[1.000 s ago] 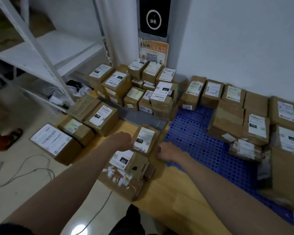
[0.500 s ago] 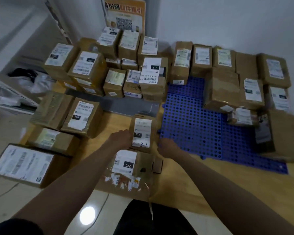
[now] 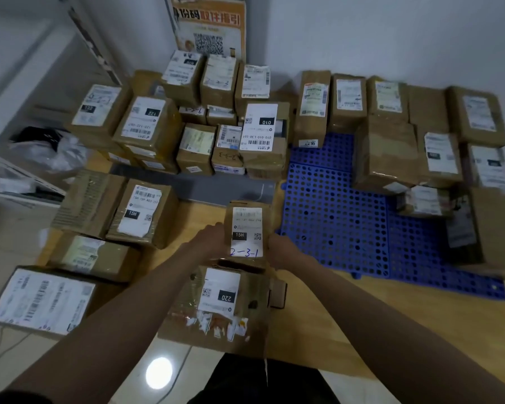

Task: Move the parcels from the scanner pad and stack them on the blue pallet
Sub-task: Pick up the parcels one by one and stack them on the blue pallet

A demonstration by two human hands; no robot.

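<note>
both hands clasp one small parcel (image 3: pixel 247 231) at the centre of the frame, the left hand (image 3: pixel 212 239) curled on its left side and the right hand (image 3: pixel 279 247) on its right side. its white label reads "15h" with "2-3-1" handwritten below. it sits over the wooden floor (image 3: pixel 327 322), just left of the blue pallet (image 3: pixel 333 217) and just below the grey scanner pad (image 3: pixel 204 186).

a torn, tape-covered box marked "220" (image 3: pixel 220 304) lies directly below the held parcel, close against the forearms. to the left stand another "15h" box (image 3: pixel 142 211), a plain taped carton (image 3: pixel 89 202) and a large flat box (image 3: pixel 43 301) at the lower left. behind the pad, a crowd of labelled boxes (image 3: pixel 193 118) piles toward the wall under an orange poster (image 3: pixel 210 27). a white shelf frame (image 3: pixel 21 91) and plastic bags (image 3: pixel 50 150) fill the upper left.

compared with half a second ago, the hands have closed in on the parcel's sides and the view has shifted nearer and lower; the parcel's place among its neighbours looks much the same.

the pallet carries parcels (image 3: pixel 391 126) along its top edge and right side, stacked in places; its left and lower parts show bare perforated plastic.
</note>
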